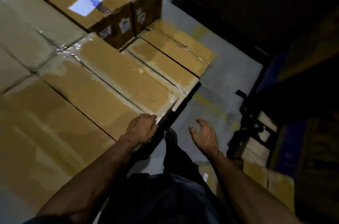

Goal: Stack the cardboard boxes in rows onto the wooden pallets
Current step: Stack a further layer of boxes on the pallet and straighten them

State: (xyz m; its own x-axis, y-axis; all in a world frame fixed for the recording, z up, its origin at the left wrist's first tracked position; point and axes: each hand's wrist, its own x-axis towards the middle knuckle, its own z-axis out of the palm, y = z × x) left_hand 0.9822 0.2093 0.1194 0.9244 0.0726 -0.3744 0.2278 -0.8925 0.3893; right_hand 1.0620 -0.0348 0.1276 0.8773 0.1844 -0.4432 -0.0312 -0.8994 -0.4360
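The left hand (142, 128) presses curled fingers on the near corner of the front cardboard box (102, 91), likely squaring it into its tight row, while the right hand (203, 136) hangs released over the floor (229, 77).

The room is dim, with most light falling at the left and deep shadow at the right. The floor (229, 77) is smooth grey concrete, marked with faded yellow paint lines (211, 102). A dark bulky mass (256, 0) fills the upper right. A blue panel (289, 152) stands in shadow at the right edge.
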